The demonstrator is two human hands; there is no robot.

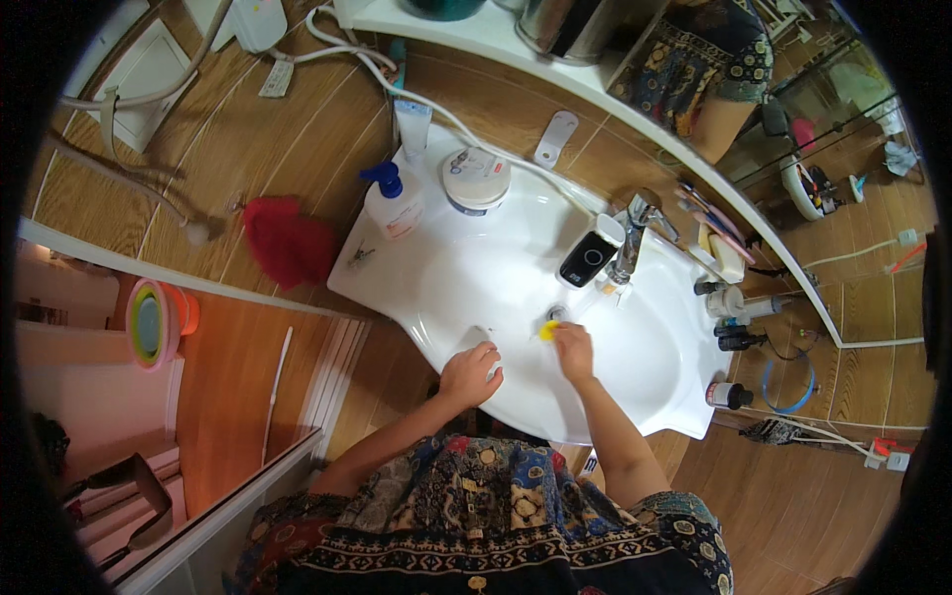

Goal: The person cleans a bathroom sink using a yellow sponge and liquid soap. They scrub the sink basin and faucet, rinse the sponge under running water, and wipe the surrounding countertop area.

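Observation:
A white washbasin [483, 256] lies before me. My right hand [575, 352] holds a small yellow pad [549, 330], perhaps a sponge, against the basin just below the drain [557, 313]. My left hand [471, 373] rests at the basin's near edge with fingers bent; nothing shows in it. Above the drain, a black and white device [591, 253] with a round button stands beside the chrome faucet [632, 242]. On the basin's back left corner are a white pump bottle with a blue head [394, 204], a round white tub [476, 181] and a tube [413, 126].
Toothbrushes [714, 216], a soap bar [725, 256] and small bottles line the right rim, with a black-capped bottle [729, 395] at its corner. A red cloth [288, 240] hangs at left. A white cable [446, 111] crosses the back; a mirror cabinet overhangs it.

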